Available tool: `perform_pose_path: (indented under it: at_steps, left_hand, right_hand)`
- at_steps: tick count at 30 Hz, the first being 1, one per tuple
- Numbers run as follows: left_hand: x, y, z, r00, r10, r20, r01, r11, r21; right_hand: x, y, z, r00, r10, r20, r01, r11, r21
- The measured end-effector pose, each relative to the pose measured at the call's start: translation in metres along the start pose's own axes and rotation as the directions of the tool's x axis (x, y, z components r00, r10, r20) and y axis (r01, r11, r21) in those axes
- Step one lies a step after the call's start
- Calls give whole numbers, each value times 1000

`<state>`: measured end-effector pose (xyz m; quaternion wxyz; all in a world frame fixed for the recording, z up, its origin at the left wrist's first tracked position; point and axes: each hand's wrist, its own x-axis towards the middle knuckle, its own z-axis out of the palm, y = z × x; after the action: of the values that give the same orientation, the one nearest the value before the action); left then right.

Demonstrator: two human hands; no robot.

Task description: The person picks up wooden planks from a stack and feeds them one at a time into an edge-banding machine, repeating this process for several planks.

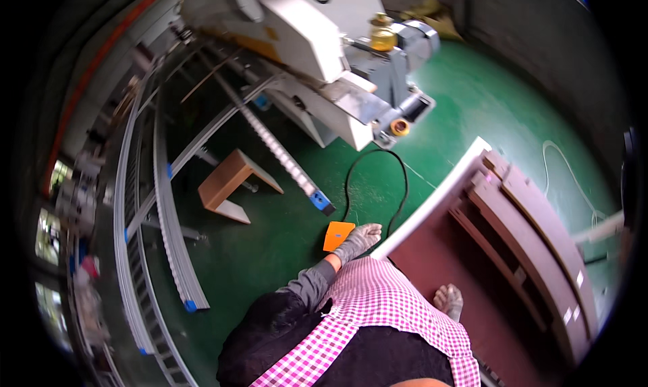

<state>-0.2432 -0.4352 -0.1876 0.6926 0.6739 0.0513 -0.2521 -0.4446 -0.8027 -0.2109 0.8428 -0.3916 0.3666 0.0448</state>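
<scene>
My left hand (pixel 359 241), in a grey work glove, hangs in front of me with its fingers loosely curled. Nothing shows in it. Just left of it, and partly behind it in the picture, is a flat orange piece (pixel 337 236). My right hand (pixel 449 300), gloved as well, is beside my checked apron, over the brown board surface (pixel 432 252). Its fingers look bent inward, and I see nothing held. Whether it touches the board I cannot tell. Stacked brown panels (pixel 533 238) lie on that surface to the right.
A large white and grey machine (pixel 317 56) stands ahead, with a yellow oil cup (pixel 383 33) on it. Roller rails (pixel 290 157) reach toward me on the left. Below them is an angled brown piece (pixel 233 184). A black cable (pixel 347 184) loops over the green floor (pixel 472 97).
</scene>
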Motion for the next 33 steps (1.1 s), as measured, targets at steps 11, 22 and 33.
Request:
perform_pose_path:
  at_steps: [11, 22, 33]
  left_hand:
    - [-95, 105, -128, 830, 213, -516, -349, 920, -181]
    - [-71, 122, -292, 407, 367, -836, -637, 771, 29]
    - [-21, 179, -383, 251, 687, -682, -433, 710, 556]
  right_hand:
    - [49, -20, 150, 980, 78, 185, 45, 815, -578]
    - [49, 22, 264, 922, 267, 281, -5, 733, -680]
    - [60, 13, 293, 957, 217, 192, -52, 779, -625]
